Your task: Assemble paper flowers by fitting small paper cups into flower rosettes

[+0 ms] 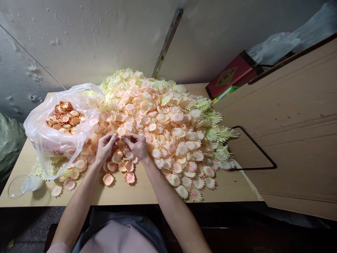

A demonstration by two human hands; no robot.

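A large heap of pale pink, cream and green flower-shaped pieces [168, 119] covers the middle of the wooden table. At its front edge my left hand [107, 144] and my right hand [136, 144] face each other, close together, each with fingertips pinched. Whatever sits between the fingertips is too small to make out. Just below the hands lie several loose pieces with red-tipped edges [108, 179]. To the left, an open translucent plastic bag [56, 138] holds smaller red and yellow pieces [65, 118].
A clear cup [26, 185] lies tipped at the table's front left. Cardboard [289, 133] with a black metal loop [258, 146] stands on the right, near a red box [229, 75]. A wall with a metal bar [167, 42] rises behind the table [189, 197].
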